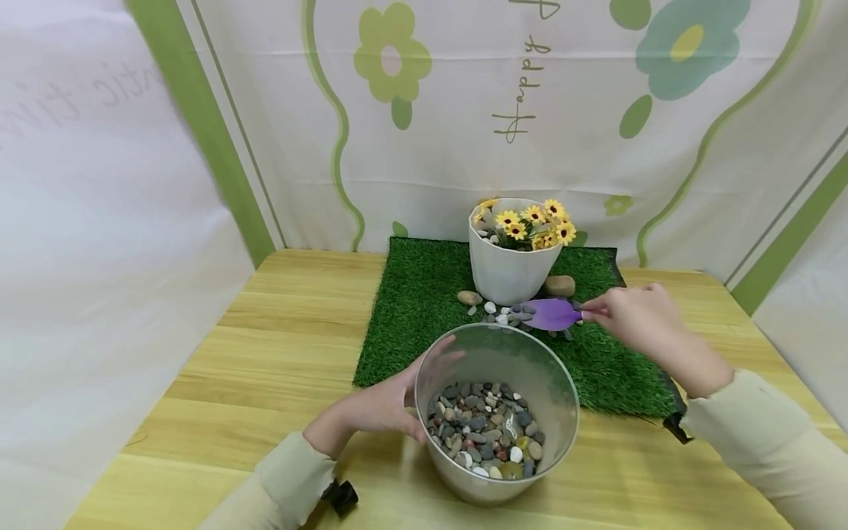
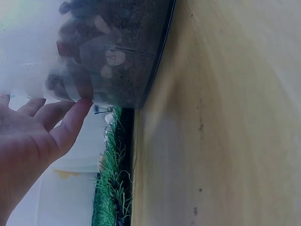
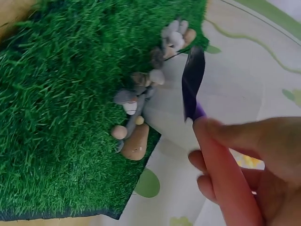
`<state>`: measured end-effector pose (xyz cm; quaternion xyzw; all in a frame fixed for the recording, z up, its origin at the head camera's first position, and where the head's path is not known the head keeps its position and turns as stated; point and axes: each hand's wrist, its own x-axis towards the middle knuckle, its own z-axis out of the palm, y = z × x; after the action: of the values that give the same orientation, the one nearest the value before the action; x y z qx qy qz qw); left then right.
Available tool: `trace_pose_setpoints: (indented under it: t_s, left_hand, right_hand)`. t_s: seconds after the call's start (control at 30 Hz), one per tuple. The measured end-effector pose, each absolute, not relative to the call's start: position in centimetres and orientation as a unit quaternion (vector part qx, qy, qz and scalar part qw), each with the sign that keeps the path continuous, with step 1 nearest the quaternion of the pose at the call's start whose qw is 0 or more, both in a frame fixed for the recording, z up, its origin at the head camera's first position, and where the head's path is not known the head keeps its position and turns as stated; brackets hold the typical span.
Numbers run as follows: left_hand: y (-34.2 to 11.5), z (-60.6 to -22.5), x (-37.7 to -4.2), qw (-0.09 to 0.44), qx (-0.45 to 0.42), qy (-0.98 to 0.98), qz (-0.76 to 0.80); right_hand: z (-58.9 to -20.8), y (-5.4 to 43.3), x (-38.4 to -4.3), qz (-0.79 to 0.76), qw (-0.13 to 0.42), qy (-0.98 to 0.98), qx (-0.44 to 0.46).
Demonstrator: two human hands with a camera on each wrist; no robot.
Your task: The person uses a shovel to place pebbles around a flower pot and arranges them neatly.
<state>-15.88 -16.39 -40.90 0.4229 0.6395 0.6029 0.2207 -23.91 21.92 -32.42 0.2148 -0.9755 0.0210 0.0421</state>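
Note:
My left hand [image 1: 380, 405] holds the side of a clear plastic bucket [image 1: 563, 442], thumb on the near side and fingers behind the wall. Mixed pebbles [image 1: 486, 427] cover the bucket's bottom. In the left wrist view, fingertips touch the bucket's wall [image 2: 28, 52]. With my right hand [image 1: 639, 324] I grip a purple trowel [image 1: 555, 314] by its handle, beside a white flowerpot [image 1: 506, 272]. The right wrist view shows the trowel's blade [image 3: 194, 80] nearly edge-on. Grey stones show at its tip in the head view; I cannot tell whether they lie on it.
The flowerpot holds yellow flowers [image 1: 533, 215] and stands on a green artificial turf mat [image 1: 417, 294]. Loose stones [image 1: 490, 308] line its base, with a larger brown stone [image 1: 560, 285] at its right. A printed cloth [image 1: 450, 147] hangs behind the wooden table [image 1: 252, 353].

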Motion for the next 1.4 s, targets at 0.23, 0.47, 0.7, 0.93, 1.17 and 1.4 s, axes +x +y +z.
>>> trace_pose_setpoints:
  t_s: [0.23,0.47,0.7,0.93,1.17,1.4]
  left_hand:
    - [-16.3,-40.9,-16.0,0.223,0.425,0.636,0.605]
    - [-16.0,-40.9,-16.0,0.227,0.425,0.634,0.605]
    - [-16.0,-40.9,-16.0,0.221,0.431,0.637,0.6]
    - [-16.1,-40.8,-16.1,0.218,0.434,0.637,0.599]
    - [-16.2,-40.9,-16.2,0.217,0.437,0.63,0.604]
    - [-16.4,-41.1,-16.2,0.215,0.44,0.63,0.603]
  right_hand:
    - [-33.9,21.7,-24.1,-0.025,0.207,-0.94,0.272]
    - [-34.6,22.1,-24.3,-0.05,0.282,-0.916,0.282]
    - [-34.0,23.3,-24.1,-0.032,0.289,-0.921,0.261]
    - [-32.6,24.3,-23.5,0.0,0.129,-0.972,0.194]
    - [-30.7,24.3,-21.8,0.029,0.126,-0.97,0.207]
    - [-28.9,23.4,-20.0,0.028,0.224,-0.94,0.257]
